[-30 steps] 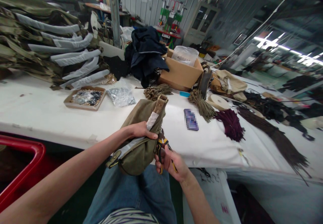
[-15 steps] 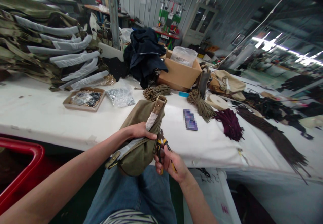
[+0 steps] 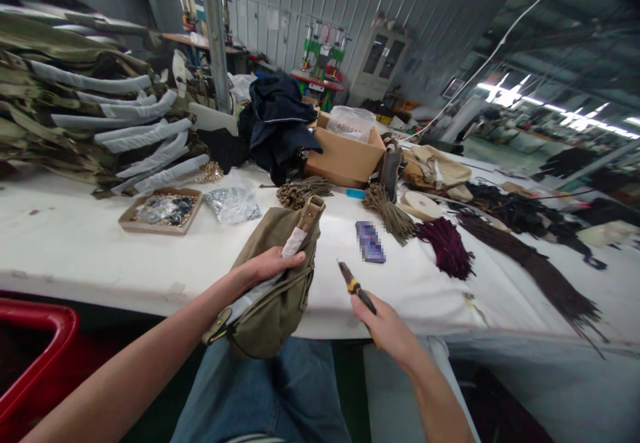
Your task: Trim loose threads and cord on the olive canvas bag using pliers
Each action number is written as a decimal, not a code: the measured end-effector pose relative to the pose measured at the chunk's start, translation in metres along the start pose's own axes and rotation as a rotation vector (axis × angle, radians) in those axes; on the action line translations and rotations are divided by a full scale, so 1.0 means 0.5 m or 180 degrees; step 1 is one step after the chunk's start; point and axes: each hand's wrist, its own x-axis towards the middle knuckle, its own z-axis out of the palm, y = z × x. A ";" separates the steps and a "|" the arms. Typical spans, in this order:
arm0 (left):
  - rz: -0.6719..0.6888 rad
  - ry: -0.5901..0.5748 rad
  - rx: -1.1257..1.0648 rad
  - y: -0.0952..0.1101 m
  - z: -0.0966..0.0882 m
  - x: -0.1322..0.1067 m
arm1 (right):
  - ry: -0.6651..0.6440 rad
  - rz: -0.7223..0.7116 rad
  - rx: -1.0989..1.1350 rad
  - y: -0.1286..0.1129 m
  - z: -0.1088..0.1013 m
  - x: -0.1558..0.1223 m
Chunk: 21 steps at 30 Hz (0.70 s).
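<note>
Left hand (image 3: pixel 265 266) grips the olive bag (image 3: pixel 273 276); right hand (image 3: pixel 385 326), drawn aside, clasps pliers (image 3: pixel 356 290).

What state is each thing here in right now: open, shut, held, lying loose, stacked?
Olive bag: gripped by the left hand, draped over the table edge.
Pliers: in the right hand, clear of the bag; whether open or shut cannot be told.
Cardboard box: open, a plastic bag on top.
Shallow tray: uncovered, filled.
Maroon cords: bundled, lying loose.
Folded bags: stacked.
</note>
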 end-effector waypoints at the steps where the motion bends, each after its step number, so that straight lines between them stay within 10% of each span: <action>1: 0.0089 0.0123 0.0004 0.008 0.001 -0.010 | 0.0419 -0.0051 -0.0492 -0.006 -0.005 0.026; 6: 0.0567 0.0711 0.0100 0.065 -0.003 -0.085 | 0.1882 -0.0785 -0.0842 -0.056 0.073 0.082; 11: 0.0651 0.0647 -0.0086 0.141 0.006 -0.160 | 0.0522 -0.1480 0.1786 -0.197 0.226 0.035; 15: 0.0466 0.0483 -0.0424 0.175 -0.007 -0.197 | 0.0264 -0.1540 0.2360 -0.296 0.248 0.029; 21: 0.0383 0.1037 -0.0268 0.097 -0.070 -0.200 | 0.0479 -0.0922 0.1943 -0.220 0.233 0.077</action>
